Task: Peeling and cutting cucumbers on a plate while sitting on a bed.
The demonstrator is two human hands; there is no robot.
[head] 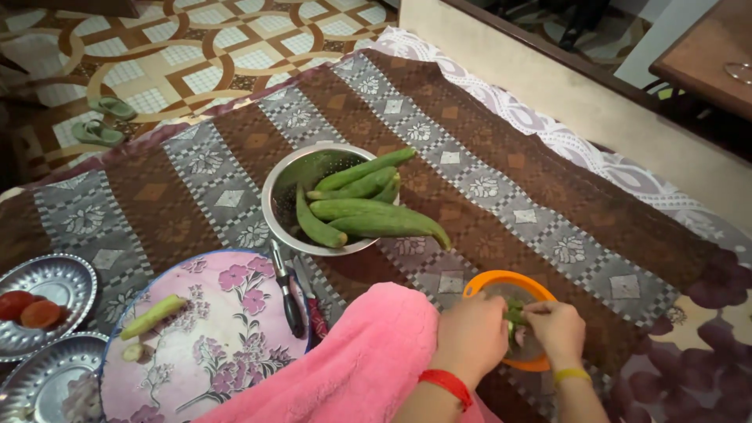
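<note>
Brown-and-grey patterned cloth [501, 196] is spread over a bed, and all items are laid out on it; a tiled floor with geometric lines [180, 55] is seen beyond its far edge.

Nearest the camera, a pink cloth [352, 360] is draped across the lap. Just past it, both hands are held together over an orange bowl [509, 283]. The left hand [472, 335], with a red band at the wrist, is closed around a small green vegetable piece [515, 315]. The right hand [558, 329], with a yellow band at the wrist, is pinched on the same piece from the other side. The piece is held directly above the bowl, apparently so that trimmings are caught inside it.

To the left, a round floral tray [227, 337] is placed within easy reach. A peeled pale-green length [153, 316] and a small cut end [131, 352] rest on it. A black-handled peeler [287, 290] and a red-handled knife [311, 301] lie side by side at the tray's right edge, handles toward the person.

At the far left, two embossed metal plates [47, 313] are set one beside the other; two red tomatoes [30, 309] lie in the upper one.

Farther out, a steel colander [290, 184] holds several whole green gourds [368, 207], the longest overhanging its rim. The uncut stock is thus kept apart from the cut pieces.

On the floor beyond, a pair of green sandals [102, 119] is seen. No packages, labels or signs are visible.
</note>
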